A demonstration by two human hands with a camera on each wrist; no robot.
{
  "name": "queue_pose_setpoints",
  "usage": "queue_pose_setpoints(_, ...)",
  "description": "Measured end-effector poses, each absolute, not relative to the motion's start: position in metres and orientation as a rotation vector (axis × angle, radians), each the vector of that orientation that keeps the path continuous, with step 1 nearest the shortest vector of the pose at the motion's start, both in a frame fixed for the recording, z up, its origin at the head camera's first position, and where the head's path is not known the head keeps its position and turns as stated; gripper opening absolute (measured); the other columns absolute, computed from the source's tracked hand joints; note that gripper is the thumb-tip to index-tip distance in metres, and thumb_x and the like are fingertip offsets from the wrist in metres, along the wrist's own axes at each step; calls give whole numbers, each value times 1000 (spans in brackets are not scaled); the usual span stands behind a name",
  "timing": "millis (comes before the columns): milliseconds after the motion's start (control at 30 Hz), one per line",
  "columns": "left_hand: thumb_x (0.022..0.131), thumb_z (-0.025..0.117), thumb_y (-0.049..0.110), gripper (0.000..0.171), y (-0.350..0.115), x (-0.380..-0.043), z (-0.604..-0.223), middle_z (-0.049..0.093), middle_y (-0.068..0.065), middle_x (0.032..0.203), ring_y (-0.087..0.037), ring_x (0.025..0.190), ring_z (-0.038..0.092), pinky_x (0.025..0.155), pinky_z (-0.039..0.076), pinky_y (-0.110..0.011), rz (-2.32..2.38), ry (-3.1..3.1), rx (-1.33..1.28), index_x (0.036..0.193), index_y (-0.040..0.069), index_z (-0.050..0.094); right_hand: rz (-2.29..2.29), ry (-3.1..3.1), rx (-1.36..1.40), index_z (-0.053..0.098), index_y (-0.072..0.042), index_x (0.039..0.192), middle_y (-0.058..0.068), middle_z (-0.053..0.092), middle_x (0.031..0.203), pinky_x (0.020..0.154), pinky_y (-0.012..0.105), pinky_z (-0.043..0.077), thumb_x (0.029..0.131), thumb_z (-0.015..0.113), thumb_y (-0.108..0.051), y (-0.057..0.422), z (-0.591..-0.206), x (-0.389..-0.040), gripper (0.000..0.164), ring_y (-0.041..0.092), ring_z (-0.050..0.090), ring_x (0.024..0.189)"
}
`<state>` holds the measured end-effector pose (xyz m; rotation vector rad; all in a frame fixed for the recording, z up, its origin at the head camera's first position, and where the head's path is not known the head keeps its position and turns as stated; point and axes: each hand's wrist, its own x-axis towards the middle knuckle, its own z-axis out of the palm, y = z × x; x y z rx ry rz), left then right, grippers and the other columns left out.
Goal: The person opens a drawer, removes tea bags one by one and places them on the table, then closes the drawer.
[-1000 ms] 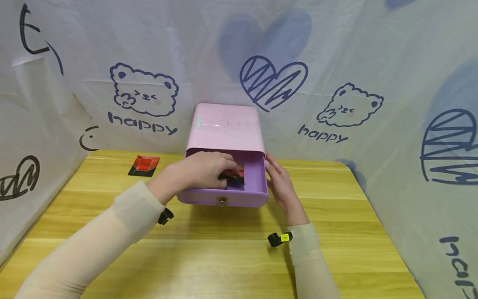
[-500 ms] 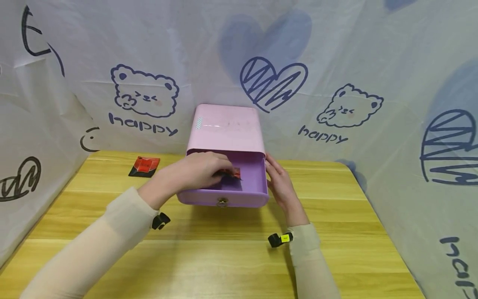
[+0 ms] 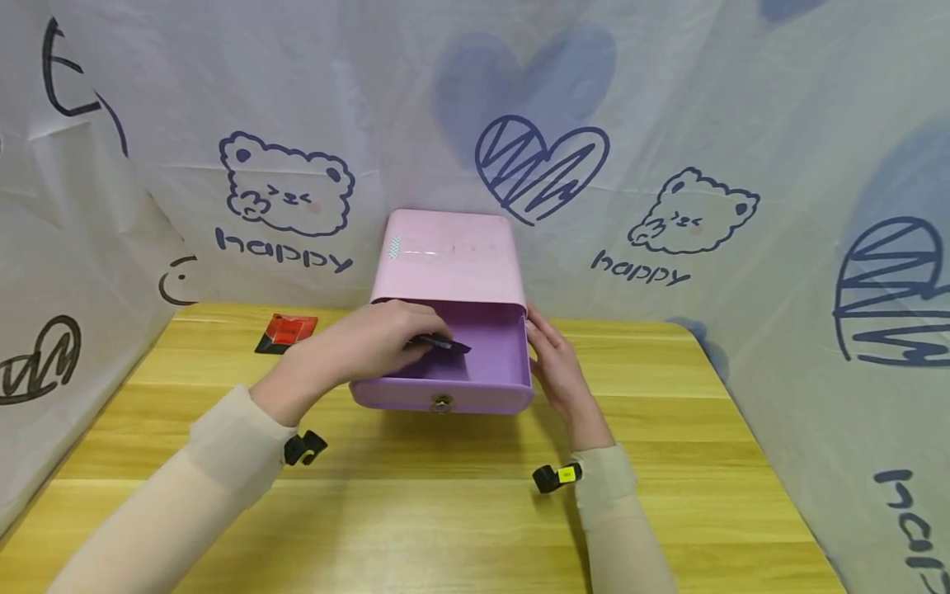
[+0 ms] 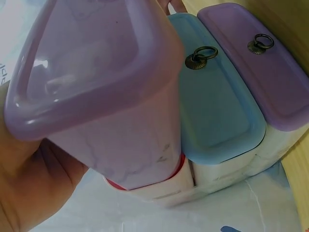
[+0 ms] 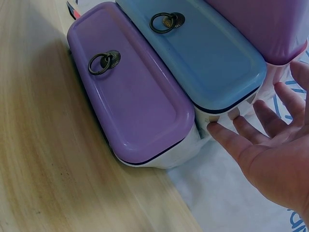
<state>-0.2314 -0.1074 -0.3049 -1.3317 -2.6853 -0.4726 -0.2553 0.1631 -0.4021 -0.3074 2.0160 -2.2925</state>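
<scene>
A small pink-topped drawer cabinet [image 3: 453, 256] stands at the back of the table. Its purple top drawer [image 3: 497, 346] is pulled out. My left hand [image 3: 382, 338] reaches over the drawer's left side and pinches a thin packet [image 3: 449, 343], whose black side shows edge-on above the drawer floor. In the left wrist view the raised drawer front hides those fingers, and only the base of the hand shows. My right hand [image 3: 558, 367] rests along the cabinet's right side, with extended fingers [image 5: 231, 142] touching it by the blue middle drawer [image 5: 212, 63].
Another red and black packet [image 3: 288, 332] lies flat on the wooden table [image 3: 460, 495], left of the cabinet. The purple bottom drawer [image 5: 135, 92] is closed, with a brass ring pull. A printed white cloth [image 3: 416, 124] hangs close behind.
My left hand has drawn back to the left inside the drawer and tilted the packet, so its red face no longer shows. The right hand has stayed in place.
</scene>
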Motion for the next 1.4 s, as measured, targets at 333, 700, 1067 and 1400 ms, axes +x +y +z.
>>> queue_pose_setpoints(333,83,61,10,26,-117,-226,-302,62,9,102,-2,93,51,83,49,-31,-552,-2649,-1314,106,22,63,-2301,2011,-321,37,-19,139,0,30,145,102,41,34,94,47,-28,163,-404,-255,47,12,35,122)
queue_pose_setpoints(700,82,63,9,27,-128,-216,-300,61,11,102,1,92,50,81,49,-29,-690,-2552,-1317,106,21,62,-2307,2008,-318,37,-19,139,0,30,146,102,41,33,94,48,-30,163,-404,-254,48,12,35,122)
queue_pose_setpoints(1067,80,64,5,33,-138,-207,-306,60,13,104,-1,92,51,78,49,-27,-923,-2397,-1292,107,24,62,-2304,2009,-309,36,-20,139,0,29,146,103,42,32,93,48,-32,162,-402,-254,49,12,34,123)
queue_pose_setpoints(1400,72,63,-13,43,-138,-188,-300,65,1,104,-13,93,56,77,49,-26,-1056,-2132,-1256,107,13,65,-2305,2006,-330,36,-18,140,0,29,146,103,42,32,94,47,-29,161,-401,-254,48,12,34,123)
